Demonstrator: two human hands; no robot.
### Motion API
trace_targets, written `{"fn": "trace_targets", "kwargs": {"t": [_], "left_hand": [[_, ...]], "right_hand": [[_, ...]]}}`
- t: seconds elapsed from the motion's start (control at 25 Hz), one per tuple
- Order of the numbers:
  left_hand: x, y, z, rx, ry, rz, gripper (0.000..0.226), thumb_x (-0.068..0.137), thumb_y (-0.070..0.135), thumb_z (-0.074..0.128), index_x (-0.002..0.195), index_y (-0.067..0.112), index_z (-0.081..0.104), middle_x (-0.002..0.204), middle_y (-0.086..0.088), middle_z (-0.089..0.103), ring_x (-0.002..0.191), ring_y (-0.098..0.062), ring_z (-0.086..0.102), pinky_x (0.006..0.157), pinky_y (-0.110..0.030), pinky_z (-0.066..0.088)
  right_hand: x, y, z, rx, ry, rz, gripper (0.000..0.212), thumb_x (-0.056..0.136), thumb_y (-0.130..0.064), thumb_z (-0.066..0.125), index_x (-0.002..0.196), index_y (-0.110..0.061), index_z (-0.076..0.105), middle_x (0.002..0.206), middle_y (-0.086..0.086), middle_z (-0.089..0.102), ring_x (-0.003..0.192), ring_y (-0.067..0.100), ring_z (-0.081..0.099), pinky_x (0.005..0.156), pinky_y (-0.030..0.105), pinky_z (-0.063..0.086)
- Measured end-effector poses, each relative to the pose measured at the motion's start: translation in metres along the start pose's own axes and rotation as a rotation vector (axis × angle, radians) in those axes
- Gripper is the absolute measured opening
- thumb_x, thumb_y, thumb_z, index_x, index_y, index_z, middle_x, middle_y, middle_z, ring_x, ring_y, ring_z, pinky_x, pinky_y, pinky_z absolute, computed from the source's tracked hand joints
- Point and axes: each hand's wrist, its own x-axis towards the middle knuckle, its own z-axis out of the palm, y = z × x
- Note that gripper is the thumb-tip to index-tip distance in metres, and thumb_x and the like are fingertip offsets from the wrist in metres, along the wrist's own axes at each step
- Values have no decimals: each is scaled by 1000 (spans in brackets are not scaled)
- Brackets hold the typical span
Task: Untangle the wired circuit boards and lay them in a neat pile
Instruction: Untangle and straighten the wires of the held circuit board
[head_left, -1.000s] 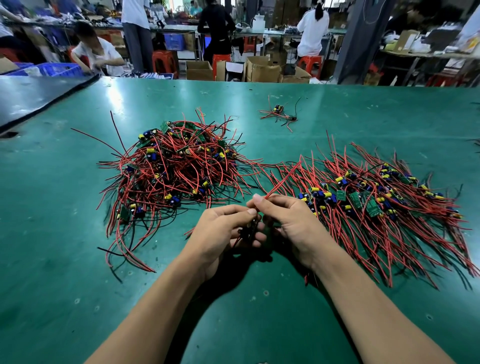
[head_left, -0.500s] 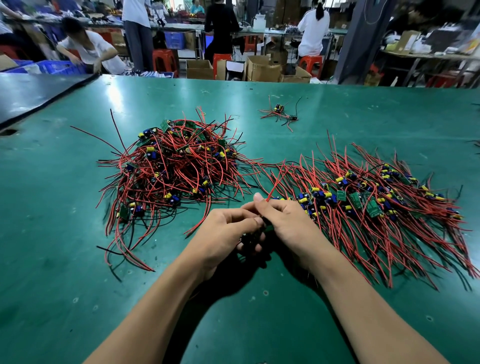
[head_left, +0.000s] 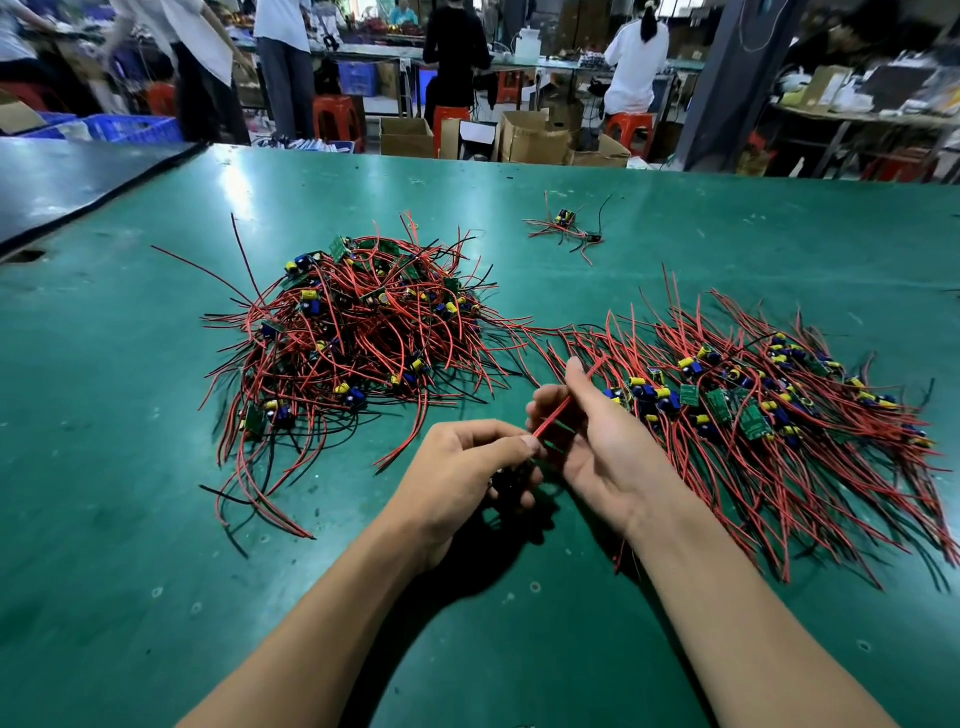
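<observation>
Bright overhead light washes the green desk (head_left: 156, 467), leaving pale glare near its far left corner and soft shadows beneath both forearms (head_left: 322, 623); background workers (head_left: 197, 62) blur, and the wide lens bows the edges.

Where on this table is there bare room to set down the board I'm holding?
Bare table lies left of your left hand, nearer you than the tangled pile; more lies beyond both piles, around the stray boards. Crowded: between the tangled pile and the neat pile, where wires meet beyond your right hand.
</observation>
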Motion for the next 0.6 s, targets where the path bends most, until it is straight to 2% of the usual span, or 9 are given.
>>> {"fn": "trace_targets", "kwargs": {"t": [0.08, 0.16, 0.24, 0.36, 0.48, 0.6], "left_hand": [[2, 0, -3, -30, 65, 3, 19, 91, 10, 63, 75, 10, 75, 64, -10, 66, 47, -18, 57, 48, -21, 46], [3, 0, -4, -24, 103, 16, 21, 93, 13, 62, 76, 10, 75, 64, -10, 65, 46, -17, 56, 45, -19, 45], [3, -1, -5, 10, 97, 25, 18, 92, 15, 64, 80, 10, 76, 66, -10, 67, 50, -18, 58, 49, -21, 48], [3, -3, -4, 35, 39, 39, 15, 91, 14, 66, 82, 4, 75, 68, -10, 69, 53, -18, 58, 51, -23, 50], [2, -3, -2, 84, -3, 57, 16, 90, 15, 67, 79, 7, 75, 64, -9, 66, 51, -18, 56, 54, -26, 45], [1, -3, -1, 131, -50, 65, 16, 88, 17, 70, 74, 12, 75, 63, -9, 67, 50, -20, 55, 59, -31, 38]], "right_hand": [[-3, 9, 5, -170, -60, -7, 47, 101, -43, 52, 76, -13, 78, 72, 6, 69, 54, 14, 61, 46, 27, 51], [-6, 17, 8, -262, -116, 2, 34, 100, -36, 58, 87, -14, 79, 71, 4, 68, 51, 11, 57, 46, 24, 50], [-7, 18, 9, -273, -102, -8, 30, 99, -32, 61, 86, -13, 79, 70, 6, 69, 48, 11, 58, 44, 24, 49], [-3, 13, 7, -226, 27, -81, 33, 101, -29, 58, 79, -12, 76, 73, 5, 71, 52, 12, 62, 44, 24, 50], [5, 8, 3, -147, 144, -126, 39, 103, -32, 53, 76, -13, 74, 71, 1, 71, 59, 8, 65, 48, 23, 52], [10, 6, -2, 0, 185, -93, 49, 103, -38, 51, 67, -12, 73, 65, 2, 70, 53, 9, 63, 48, 22, 52]]}}
